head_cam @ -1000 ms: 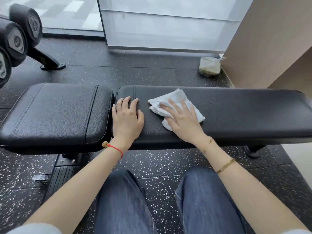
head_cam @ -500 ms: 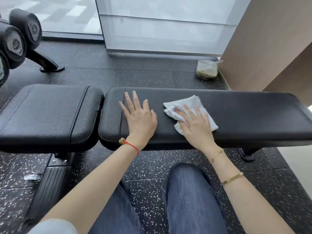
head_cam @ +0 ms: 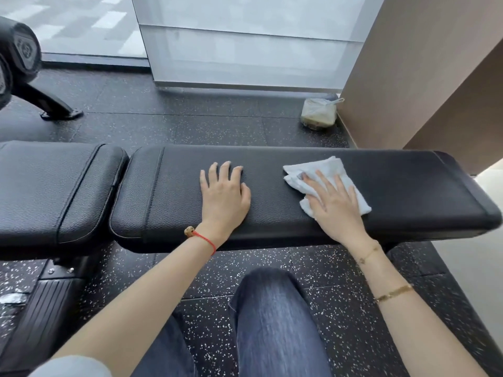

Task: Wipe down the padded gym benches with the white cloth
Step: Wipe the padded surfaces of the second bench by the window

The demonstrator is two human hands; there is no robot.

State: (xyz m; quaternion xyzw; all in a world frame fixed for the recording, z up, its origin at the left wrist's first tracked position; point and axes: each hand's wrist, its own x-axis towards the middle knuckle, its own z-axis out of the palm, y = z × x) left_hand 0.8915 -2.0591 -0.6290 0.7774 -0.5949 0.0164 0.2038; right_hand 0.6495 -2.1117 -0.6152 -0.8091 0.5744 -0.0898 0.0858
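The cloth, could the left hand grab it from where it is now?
Probably yes. The left hand lies flat on the same long pad as the white cloth, with bare pad between them. But the right hand presses down on the cloth.

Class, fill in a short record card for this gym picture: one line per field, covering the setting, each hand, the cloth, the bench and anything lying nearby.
setting: gym floor of black speckled rubber, glass wall behind
left hand: flat on the long pad, fingers straight, holding nothing
right hand: spread flat, pressing the cloth onto the pad
cloth: white, crumpled, partly under the right hand
long pad: black, padded, cloth towards its right end
short pad: black, to the left across a narrow gap
nearby: plastic bag on the floor by the wall
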